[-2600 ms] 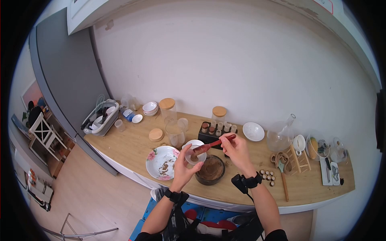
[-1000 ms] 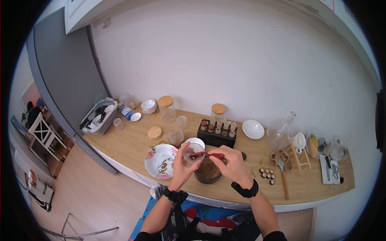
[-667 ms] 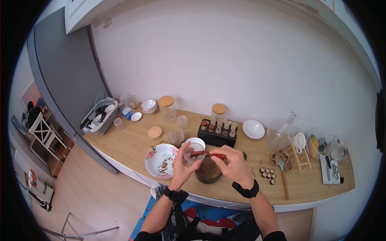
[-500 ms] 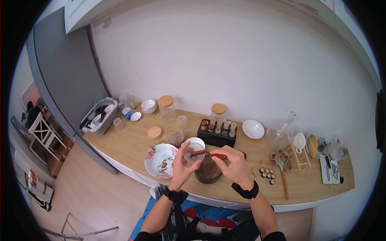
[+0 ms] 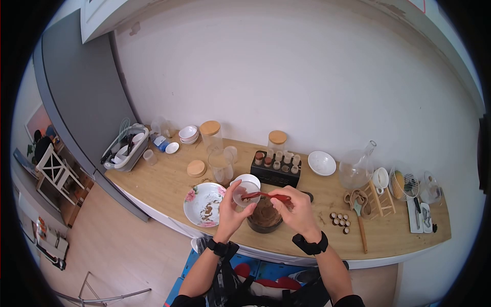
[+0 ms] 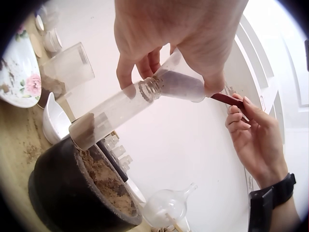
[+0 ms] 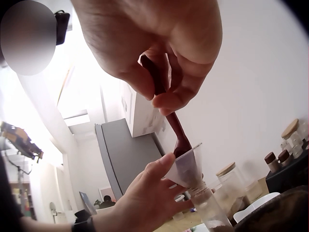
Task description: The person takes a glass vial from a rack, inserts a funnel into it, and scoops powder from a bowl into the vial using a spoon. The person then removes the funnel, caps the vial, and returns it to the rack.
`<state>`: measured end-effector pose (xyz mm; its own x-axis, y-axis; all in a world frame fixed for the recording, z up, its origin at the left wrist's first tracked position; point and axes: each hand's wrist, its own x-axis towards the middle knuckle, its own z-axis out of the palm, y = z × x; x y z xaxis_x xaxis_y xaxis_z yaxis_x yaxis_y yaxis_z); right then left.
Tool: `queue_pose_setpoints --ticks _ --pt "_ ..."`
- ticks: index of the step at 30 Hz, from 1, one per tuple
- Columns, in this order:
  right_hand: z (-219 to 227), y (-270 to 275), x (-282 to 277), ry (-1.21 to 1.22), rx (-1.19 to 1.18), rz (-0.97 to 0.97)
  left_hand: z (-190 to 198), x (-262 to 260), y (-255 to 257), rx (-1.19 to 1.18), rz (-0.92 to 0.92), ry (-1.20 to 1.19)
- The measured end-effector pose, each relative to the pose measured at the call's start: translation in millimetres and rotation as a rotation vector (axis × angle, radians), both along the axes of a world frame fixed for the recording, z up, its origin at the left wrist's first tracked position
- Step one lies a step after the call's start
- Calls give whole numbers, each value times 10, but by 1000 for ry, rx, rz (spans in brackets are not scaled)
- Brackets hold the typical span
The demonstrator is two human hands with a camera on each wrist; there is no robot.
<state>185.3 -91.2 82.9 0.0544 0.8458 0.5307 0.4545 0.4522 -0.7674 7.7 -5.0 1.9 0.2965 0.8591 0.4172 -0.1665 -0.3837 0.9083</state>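
Note:
My left hand grips a clear plastic funnel and, under it, a clear glass vial with a threaded neck. The funnel's narrow end sits at the vial's mouth, and brown powder lies at the vial's bottom. Pinched between the thumb and fingers of my right hand is a dark red spoon; its head reaches into the funnel. Below both hands stands a dark round pot with brown powder in it, partly covered by them in the head view.
Left of the pot is a floral plate with brown crumbs. Behind are a white bowl, a glass jar and a black rack of small vials. Several small corked pieces and a wooden-handled tool lie to the right.
Since the earliest frame, my right hand has come down and nearer, and the spoon's handle has swung flatter. Powder seen on the spoon then no longer shows clearly. My left hand has barely moved.

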Motion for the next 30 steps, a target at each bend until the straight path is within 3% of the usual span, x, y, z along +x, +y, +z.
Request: queue_pose_setpoints --ticks 7,10,13,17,18,25,30 --pt "-8 -8 -29 77 -6 8 -19 1 6 9 -1 8" --pt "-40 -50 82 467 -8 -162 12 -1 -13 6 -4 -2" --pt "-70 -56 265 477 35 -278 -5 -3 9 13 6 10" --pt "-437 18 454 222 -153 -336 0 11 3 2 14 25" --pt "-603 66 489 220 -109 -313 -14 13 4 0 22 17" --pt "-603 53 420 -234 -61 -178 -12 3 8 -8 17 6" --pt "-817 88 407 -290 -91 -142 -18 0 9 -8 20 11"
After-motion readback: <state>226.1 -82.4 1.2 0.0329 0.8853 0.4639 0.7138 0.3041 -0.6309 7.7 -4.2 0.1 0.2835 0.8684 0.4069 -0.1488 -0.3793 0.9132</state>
